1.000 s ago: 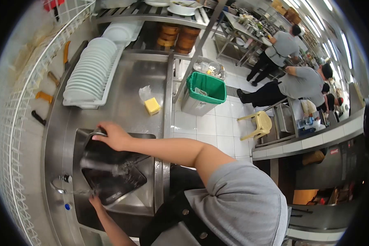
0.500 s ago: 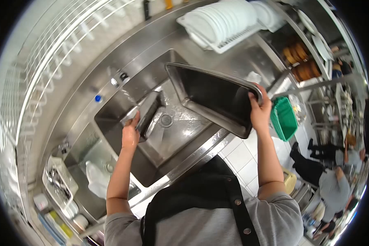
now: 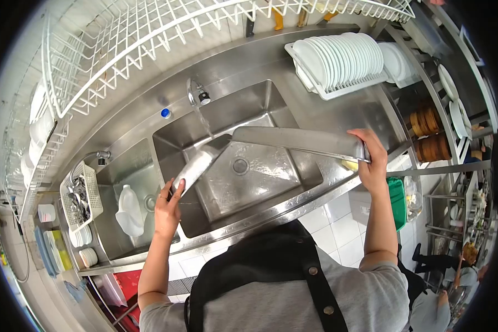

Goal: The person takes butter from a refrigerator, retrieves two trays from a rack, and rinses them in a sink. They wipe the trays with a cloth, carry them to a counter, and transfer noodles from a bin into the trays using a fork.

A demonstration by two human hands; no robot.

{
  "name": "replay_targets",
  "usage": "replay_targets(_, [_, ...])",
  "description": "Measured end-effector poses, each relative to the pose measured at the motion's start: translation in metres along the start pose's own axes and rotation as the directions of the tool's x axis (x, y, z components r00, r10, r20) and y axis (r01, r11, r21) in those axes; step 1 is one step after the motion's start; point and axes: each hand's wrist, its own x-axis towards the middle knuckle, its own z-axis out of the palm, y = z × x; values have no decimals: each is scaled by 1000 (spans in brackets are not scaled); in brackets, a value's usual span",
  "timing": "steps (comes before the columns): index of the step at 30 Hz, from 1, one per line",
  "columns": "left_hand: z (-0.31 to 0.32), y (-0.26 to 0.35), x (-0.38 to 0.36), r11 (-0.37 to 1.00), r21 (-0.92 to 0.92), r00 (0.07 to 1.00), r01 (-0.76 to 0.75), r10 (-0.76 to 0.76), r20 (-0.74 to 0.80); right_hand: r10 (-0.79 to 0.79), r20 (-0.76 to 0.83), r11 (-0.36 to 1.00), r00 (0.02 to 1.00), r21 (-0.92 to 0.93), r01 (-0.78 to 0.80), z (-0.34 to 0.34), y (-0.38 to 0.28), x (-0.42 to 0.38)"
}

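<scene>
Your right hand point(image 3: 374, 157) grips the big pan point(image 3: 299, 139) past the sink's right edge point(image 3: 318, 174), your left hand point(image 3: 168, 211) the small pan point(image 3: 197, 165); both seem stiff, slippery: hold their ends.

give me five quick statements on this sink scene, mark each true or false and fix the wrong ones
1. The right hand grips a pan. True.
2. The left hand is empty. False: it grips another pan.
3. The plates stand in a rack. True.
4. The tap above the pans is off. False: water runs from it.
5. The jug is in the left basin. True.
</scene>
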Motion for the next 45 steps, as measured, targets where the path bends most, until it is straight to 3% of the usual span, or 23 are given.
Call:
replay_targets(3, [-5, 11, -8, 995, 26, 993, 92, -89, -74, 132, -49, 989, 990, 73, -128, -11, 23, 3])
replay_targets(5, [-6, 15, -16, 990, 19, 985, 142, -139, -98, 268, -110, 932, 957, 282, -228, -12, 51, 1])
replay_targets(7, [-5, 16, -24, 986, 18, 977, 163, -159, -141, 365, -91, 815, 926, 513, -271, -11, 90, -4])
replay_targets(10, [1, 23, -27, 983, -27, 953, 182, -183, -243, 533, -75, 684, 843, 624, -377, 21, 168, -29])
replay_targets(12, [2, 33, -22, 972, -100, 922, 213, -234, -308, 702, -1, 494, 712, 722, -485, 57, 221, -52])
replay_targets(13, [-4, 45, -14, 948, -201, 910, 248, -298, -288, 690, 104, 377, 716, 793, -479, 68, 223, -53])
replay_targets(16, [18, 34, -7, 877, -425, 859, 222, -382, -341, 765, 322, 21, 557, 853, -522, 97, 204, -47])
replay_targets(18, [23, 42, 9, 800, -542, 838, 258, -465, -287, 658, 475, -139, 584, 839, -525, 139, 243, -57])
replay_targets(19, [25, 45, 17, 753, -603, 835, 265, -491, -247, 663, 463, -113, 588, 839, -533, 141, 219, -43])
replay_targets(20, [27, 51, 25, 701, -660, 834, 271, -514, -203, 572, 598, -235, 561, 776, -586, 158, 232, -41])
replay_targets(24, [41, 55, 41, 534, -801, 833, 270, -546, -84, 463, 675, -287, 574, 727, -624, 201, 254, -27])
replay_targets(25, [40, 61, 46, 546, -801, 840, 246, -532, -105, 436, 694, -297, 573, 712, -637, 206, 258, -24])
replay_targets(28, [43, 62, 47, 485, -845, 851, 226, -520, -71, 430, 679, -285, 595, 727, -624, 200, 246, -13])
replay_targets(31, [48, 58, 42, 491, -846, 852, 210, -516, -88, 489, 691, -256, 532, 697, -670, 196, 237, -3])
replay_targets(35, [69, 42, 25, 487, -863, 887, 135, -447, -113, 651, 500, -120, 572, 811, -572, 169, 185, 11])
replay_targets(37, [90, 20, 6, 154, -976, 856, 151, -515, 51, 693, 403, -47, 598, 852, -521, 166, 170, 14])
replay_targets(40, [118, -18, -18, -269, -933, 803, 239, -485, 346, 647, 151, 323, 748, 834, -447, 185, 200, 7])
replay_targets(42, [126, -15, -18, -345, -894, 782, 284, -456, 425, 501, 98, 468, 860, 804, -365, 144, 146, 15])
replay_targets(43, [122, -3, -14, -347, -886, 845, 308, -329, 423, 450, 42, 550, 892, 774, -314, 124, 108, 21])
replay_targets(44, [147, -22, -20, -436, -836, 815, 333, -312, 487, 392, -10, 626, 920, 736, -258, 106, 75, 27])
replay_targets(45, [143, -13, -14, -370, -855, 805, 365, -336, 489, 247, -91, 781, 965, 608, -142, 90, 48, 31])
